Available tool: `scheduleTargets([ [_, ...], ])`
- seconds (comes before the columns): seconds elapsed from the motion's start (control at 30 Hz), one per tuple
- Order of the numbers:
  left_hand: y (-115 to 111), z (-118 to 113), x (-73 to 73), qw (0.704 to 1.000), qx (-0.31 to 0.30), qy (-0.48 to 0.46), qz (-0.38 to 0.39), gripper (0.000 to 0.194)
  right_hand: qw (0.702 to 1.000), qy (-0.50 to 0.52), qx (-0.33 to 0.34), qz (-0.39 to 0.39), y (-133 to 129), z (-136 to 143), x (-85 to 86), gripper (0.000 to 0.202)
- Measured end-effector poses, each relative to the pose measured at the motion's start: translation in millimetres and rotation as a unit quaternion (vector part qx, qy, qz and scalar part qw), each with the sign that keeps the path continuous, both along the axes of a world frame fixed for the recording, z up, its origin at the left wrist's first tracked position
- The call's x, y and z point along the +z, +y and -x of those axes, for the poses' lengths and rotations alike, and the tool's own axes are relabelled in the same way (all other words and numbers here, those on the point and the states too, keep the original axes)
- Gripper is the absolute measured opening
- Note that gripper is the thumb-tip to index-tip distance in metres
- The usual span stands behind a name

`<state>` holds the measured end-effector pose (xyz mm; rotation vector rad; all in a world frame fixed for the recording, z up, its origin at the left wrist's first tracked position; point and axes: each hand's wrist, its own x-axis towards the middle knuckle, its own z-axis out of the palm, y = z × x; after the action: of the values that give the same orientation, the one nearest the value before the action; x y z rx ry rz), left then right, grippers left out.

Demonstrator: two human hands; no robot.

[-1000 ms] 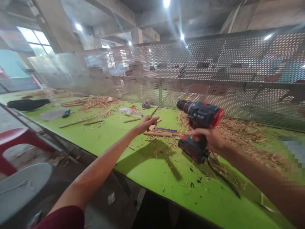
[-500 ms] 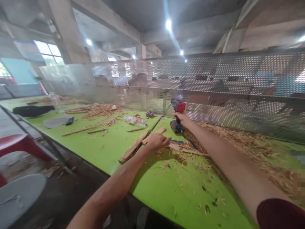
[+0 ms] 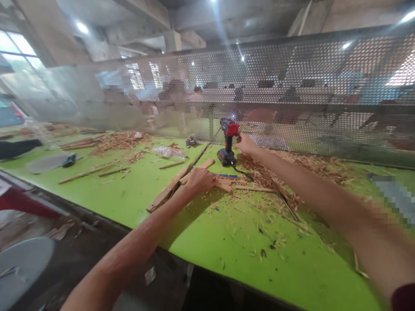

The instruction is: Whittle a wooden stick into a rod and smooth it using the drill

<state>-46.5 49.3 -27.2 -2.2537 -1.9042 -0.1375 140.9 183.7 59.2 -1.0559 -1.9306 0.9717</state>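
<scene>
My left hand [image 3: 201, 179] is closed over light wooden pieces on the green table [image 3: 136, 190]. Its fingertips are at a short wooden block [image 3: 224, 185]; a wooden strip [image 3: 207, 164] shows beyond the knuckles. A longer, darker wooden piece [image 3: 165, 194] lies to the left of this hand. The red and black cordless drill [image 3: 228, 140] stands upright on its battery. My right hand [image 3: 245, 143] is just right of the drill handle, its fingers loosely bent and apart from the handle. A blue strip [image 3: 227, 176] lies between the block and the drill.
Wood shavings [image 3: 311, 166] are heaped at the right, with more shavings [image 3: 121, 143] at the back left. A clear plastic bottle [image 3: 170, 152] and thin sticks [image 3: 86, 174] lie left of centre. A perforated metal screen [image 3: 292, 99] runs along the back.
My right hand has let go of the drill handle and moved to its right. The fingers of my left hand have drawn in at the wooden block. The view has shifted right and down.
</scene>
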Motion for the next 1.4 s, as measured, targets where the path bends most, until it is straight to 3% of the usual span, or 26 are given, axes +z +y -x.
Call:
scheduleTargets([
  [0.1, -0.4, -15.5, 12.1, 0.999, 0.011, -0.019, 0.034, 0.065, 0.996, -0.058, -0.021, -0.058, -16.5, -67.7, 7.6, 0.04],
  [0.17, 1.7, -29.9, 21.5, 0.995, -0.014, -0.073, 0.067, 0.066, 0.994, -0.09, -0.019, -0.064, -34.7, -117.5, 2.6, 0.031],
  [0.27, 6.4, -58.3, 30.6, 0.969, -0.107, -0.193, 0.107, 0.069, 0.983, -0.172, -0.008, -0.069, -71.6, -177.8, -15.3, 0.029],
  [0.33, 8.5, -80.1, 30.3, 0.943, -0.17, -0.254, 0.13, 0.068, 0.977, -0.21, -0.017, -0.035, -98.3, -199.4, -28.9, 0.032],
  [0.4, 8.8, -100.7, 24.7, 0.927, -0.222, -0.269, 0.138, 0.063, 0.973, -0.23, -0.015, -0.002, -121.1, -206.2, -42.0, 0.034],
  [0.53, 7.3, -124.8, 2.6, 0.928, -0.276, -0.233, 0.086, 0.041, 0.961, -0.274, -0.038, -0.013, -146.1, -197.6, -68.3, 0.022],
  [0.67, 10.6, -122.1, -23.3, 0.913, -0.335, -0.233, 0.009, 0.016, 0.951, -0.303, -0.063, -0.017, -153.4, -192.9, -89.1, 0.033],
  [0.8, 14.3, -114.1, -40.1, 0.929, -0.304, -0.213, -0.006, 0.018, 0.937, -0.333, -0.089, -0.066, -155.0, -200.8, -95.4, 0.046],
  [0.9, 12.3, -112.8, -40.0, 0.921, -0.287, -0.262, 0.011, 0.004, 0.935, -0.308, -0.139, -0.104, -152.8, -209.2, -94.4, 0.035],
  [0.97, 8.2, -113.7, -34.2, 0.898, -0.274, -0.342, 0.046, 0.013, 0.937, -0.279, -0.166, -0.126, -150.5, -213.5, -94.3, 0.03],
  [1.13, -5.1, -120.3, -19.0, 0.772, -0.202, -0.543, 0.262, 0.033, 0.938, -0.222, -0.193, -0.186, -147.1, -215.4, -98.0, 0.029],
  [1.2, -8.2, -123.2, -17.8, 0.738, -0.198, -0.573, 0.297, 0.036, 0.938, -0.204, -0.185, -0.212, -147.2, -214.5, -99.1, 0.034],
  [1.4, -10.2, -124.8, -25.0, 0.727, -0.23, -0.577, 0.292, 0.04, 0.95, -0.103, -0.191, -0.225, -148.8, -212.9, -101.6, 0.04],
])
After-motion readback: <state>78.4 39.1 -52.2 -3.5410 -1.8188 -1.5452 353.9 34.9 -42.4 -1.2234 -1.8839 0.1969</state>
